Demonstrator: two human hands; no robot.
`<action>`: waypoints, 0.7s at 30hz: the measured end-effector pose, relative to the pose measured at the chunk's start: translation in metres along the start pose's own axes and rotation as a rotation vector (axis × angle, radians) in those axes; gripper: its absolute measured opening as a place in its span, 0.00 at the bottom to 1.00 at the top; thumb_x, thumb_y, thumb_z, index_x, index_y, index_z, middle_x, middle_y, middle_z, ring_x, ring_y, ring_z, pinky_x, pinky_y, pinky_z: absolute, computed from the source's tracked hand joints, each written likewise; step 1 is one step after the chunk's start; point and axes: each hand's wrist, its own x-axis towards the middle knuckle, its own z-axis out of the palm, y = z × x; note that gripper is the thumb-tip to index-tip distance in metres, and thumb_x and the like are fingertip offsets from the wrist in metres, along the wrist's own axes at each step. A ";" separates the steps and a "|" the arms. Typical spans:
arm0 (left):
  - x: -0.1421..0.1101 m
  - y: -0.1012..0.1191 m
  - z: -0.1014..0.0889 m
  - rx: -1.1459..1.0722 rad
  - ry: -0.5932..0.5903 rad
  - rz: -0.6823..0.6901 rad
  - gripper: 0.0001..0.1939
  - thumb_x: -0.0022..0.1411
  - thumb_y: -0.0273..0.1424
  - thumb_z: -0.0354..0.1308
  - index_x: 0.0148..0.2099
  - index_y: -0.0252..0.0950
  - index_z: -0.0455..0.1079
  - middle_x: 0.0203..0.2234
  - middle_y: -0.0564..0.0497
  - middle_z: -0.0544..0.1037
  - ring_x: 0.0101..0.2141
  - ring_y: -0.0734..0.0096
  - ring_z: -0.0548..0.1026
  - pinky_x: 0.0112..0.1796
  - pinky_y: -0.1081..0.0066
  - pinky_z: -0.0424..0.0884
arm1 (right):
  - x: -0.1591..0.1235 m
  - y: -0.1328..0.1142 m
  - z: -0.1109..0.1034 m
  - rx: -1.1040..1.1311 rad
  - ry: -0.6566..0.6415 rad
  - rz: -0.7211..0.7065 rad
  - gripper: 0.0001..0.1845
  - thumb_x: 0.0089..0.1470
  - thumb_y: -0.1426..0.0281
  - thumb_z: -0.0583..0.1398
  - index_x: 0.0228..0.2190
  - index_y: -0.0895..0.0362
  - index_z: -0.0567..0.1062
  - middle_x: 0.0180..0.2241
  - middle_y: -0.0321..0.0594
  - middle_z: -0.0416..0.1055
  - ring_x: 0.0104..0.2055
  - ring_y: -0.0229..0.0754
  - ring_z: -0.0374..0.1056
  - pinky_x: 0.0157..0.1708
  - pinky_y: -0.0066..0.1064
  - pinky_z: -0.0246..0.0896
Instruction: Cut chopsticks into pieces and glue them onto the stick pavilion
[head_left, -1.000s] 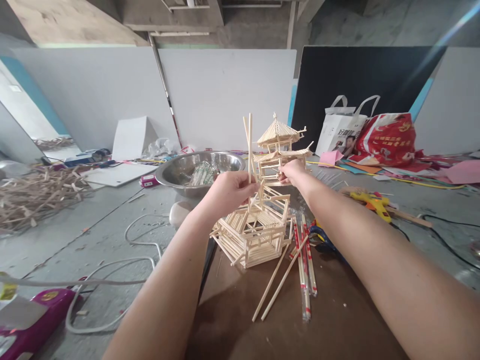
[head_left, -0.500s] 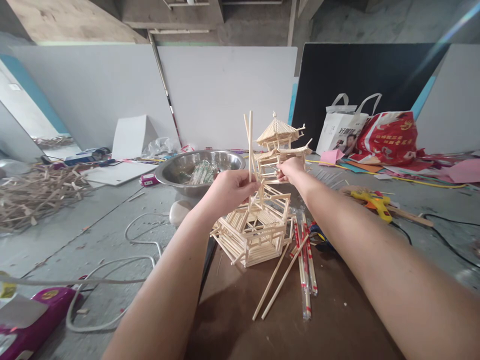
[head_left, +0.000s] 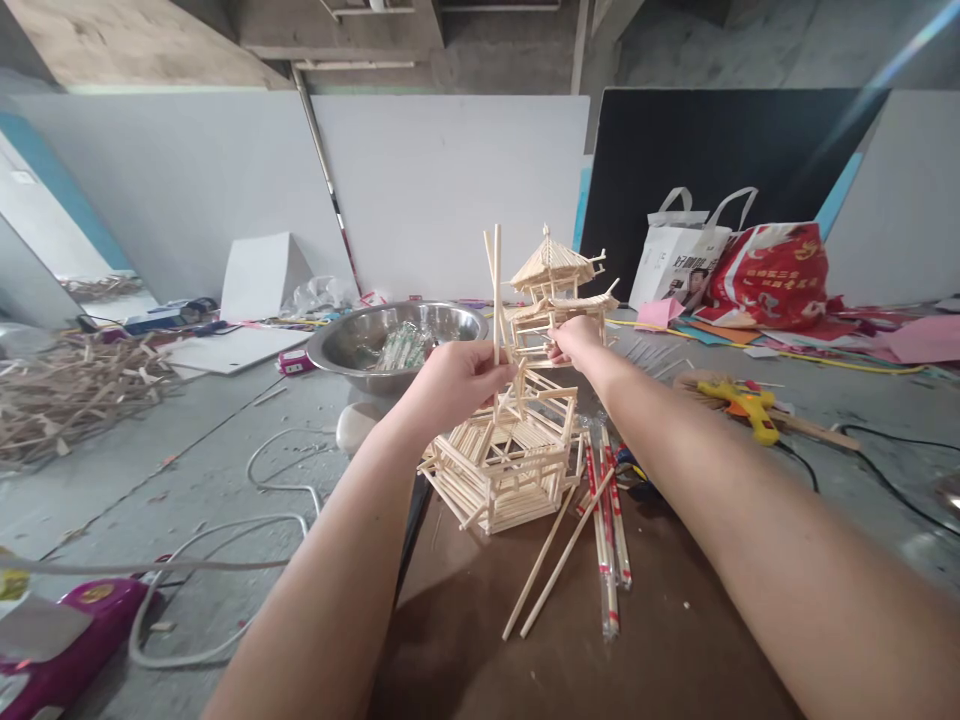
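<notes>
A pagoda model (head_left: 525, 495) built of pale wooden chopsticks stands on a brown board (head_left: 585, 670), its lower deck many-sided and railed. Behind the deck rises a section with a tiered, pointed roof (head_left: 551, 265); whether it is joined to the lower part is hidden. My left hand (head_left: 469, 385) is closed around upright chopsticks (head_left: 496, 290) over the back of the deck. At the tier below the roof, my right hand (head_left: 576, 342) is closed with its fingertips pinched against the model's thin sticks. Two loose chopsticks (head_left: 566, 555) lie in front, beside several plastic-wrapped chopsticks (head_left: 606, 530).
Behind on the left is a steel basin (head_left: 330, 355) holding wrapped bundles. A yellow glue gun (head_left: 761, 410) rests at the right with its black cord. White cable (head_left: 292, 520) loops across the floor at left. Bags (head_left: 776, 275) and coloured paper lie at the back right.
The whole view has shifted slightly. Both hands keep nearly the same place and grip at the model.
</notes>
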 end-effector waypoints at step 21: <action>-0.002 0.000 -0.002 -0.003 -0.005 -0.012 0.11 0.53 0.36 0.47 0.29 0.35 0.66 0.17 0.54 0.68 0.19 0.81 0.65 0.21 0.77 0.61 | -0.001 -0.007 -0.004 -0.369 0.116 -0.195 0.15 0.46 0.63 0.54 0.27 0.61 0.74 0.23 0.48 0.72 0.32 0.44 0.68 0.31 0.30 0.60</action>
